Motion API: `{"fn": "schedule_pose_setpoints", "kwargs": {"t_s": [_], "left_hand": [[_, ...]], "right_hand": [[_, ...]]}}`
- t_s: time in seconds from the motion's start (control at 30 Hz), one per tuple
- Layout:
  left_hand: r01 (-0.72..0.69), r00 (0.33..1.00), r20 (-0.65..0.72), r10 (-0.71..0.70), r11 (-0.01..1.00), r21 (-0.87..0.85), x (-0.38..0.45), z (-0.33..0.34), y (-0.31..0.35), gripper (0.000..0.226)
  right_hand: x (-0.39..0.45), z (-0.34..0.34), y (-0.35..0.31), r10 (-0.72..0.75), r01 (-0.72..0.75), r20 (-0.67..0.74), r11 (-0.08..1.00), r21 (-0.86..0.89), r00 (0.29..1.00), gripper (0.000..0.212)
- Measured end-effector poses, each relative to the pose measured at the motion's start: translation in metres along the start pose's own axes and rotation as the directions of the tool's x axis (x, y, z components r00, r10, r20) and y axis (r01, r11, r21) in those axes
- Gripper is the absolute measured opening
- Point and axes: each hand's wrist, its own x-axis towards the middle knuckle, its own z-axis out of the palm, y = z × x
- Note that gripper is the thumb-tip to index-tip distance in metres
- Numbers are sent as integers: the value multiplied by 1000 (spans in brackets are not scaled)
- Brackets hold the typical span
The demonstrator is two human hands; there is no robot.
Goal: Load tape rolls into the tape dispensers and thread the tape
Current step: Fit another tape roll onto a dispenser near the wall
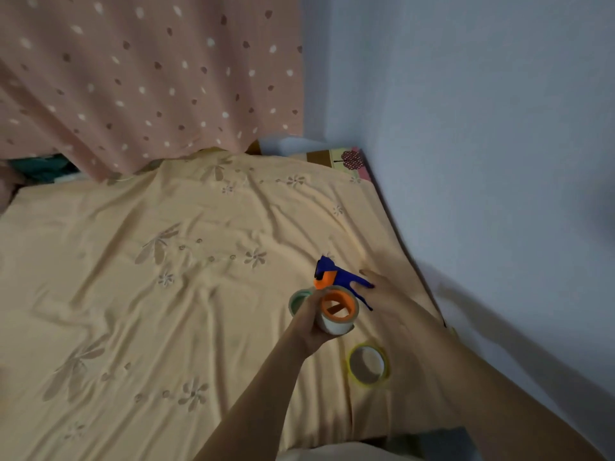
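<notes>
Yellow-edged tape roll lay flat on the bedsheet at 5 o'clock. Left hand clasped a clear tape roll on the blue-orange dispenser; right hand gripped its handle. No legible writing.

Cloth, plastic and tape on a bed

The sheet is soft matt cloth, creased, with stitched-looking flowers; the curtain is thin matt spotted fabric. The dispenser looks like smooth plastic, blue with an orange hub. The tape roll on it seems slightly glossy, though blur makes this uncertain. The yellow roll shows a dull cardboard-like core. The wall is plain matt paint.
</notes>
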Motion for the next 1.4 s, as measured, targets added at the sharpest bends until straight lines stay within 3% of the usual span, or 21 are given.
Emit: {"fn": "schedule_pose_setpoints", "kwargs": {"t_s": [0.07, 0.13, 0.2, 0.27, 0.3, 0.4, 0.53, 0.73, 0.8, 0.9, 1.0, 1.1, 1.23, 1.4], "left_hand": [[-24, 1000, -1, 24, 1000, -5, 4, -4, 4, 35], [-47, 998, -39, 46, 999, -10, 7, -6, 10, 33], [-66, 996, -62, 66, 998, -3, 13, -9, 15, 49], [-73, 997, -38, 73, 997, -4, 16, -7, 20, 57], [-75, 996, -40, 75, 997, -6, 17, -5, 22, 58], [-61, 998, -27, 61, 998, -5, 19, -7, 27, 61], [-41, 998, 58, 40, 999, 13, 15, -15, 32, 39], [-83, 995, -48, 87, 993, 86, 13, -14, 37, 47], [-97, 991, -95, 98, 995, 7, 16, -19, 39, 46], [-174, 957, -248, 149, 981, -85, 31, -44, 34, 57], [-220, 906, -394, 153, 967, -130, 19, -50, 41, 52], [-258, 906, -379, 189, 956, -139, 15, -59, 47, 45], [-248, 893, -406, 195, 965, -82, 1, -68, 52, 45], [-230, 890, -411, 198, 973, -27, -7, -81, 50, 48]], "right_hand": [[-2, 5, -13, -93, 75, -162, 990, -116, 982, 69], [-5, 11, -29, -237, 220, -202, 970, -103, 950, 69], [-8, 19, -40, -280, 276, -42, 958, -82, 959, 81], [-11, 26, -44, -228, 247, 148, 961, -125, 962, 108], [-10, 29, -43, -209, 235, 185, 963, -129, 960, 110], [-6, 33, -40, -234, 243, 120, 967, -72, 965, 91], [0, 31, -38, -264, 269, 112, 963, -35, 958, 79], [1, 23, -47, -333, 335, 117, 942, 7, 936, 69], [3, 17, -49, -330, 319, 111, 942, 108, 937, 71], [11, 11, -54, -332, 343, -96, 926, 156, 939, 83], [23, 14, -48, -229, 237, -257, 971, 1, 939, 93], [43, 28, -17, -113, 80, -182, 981, -177, 977, 102], [61, 48, 19, 46, -82, -128, 954, -289, 991, 107], [67, 65, 32, 70, -99, -90, 922, -374, 994, 103]]}}
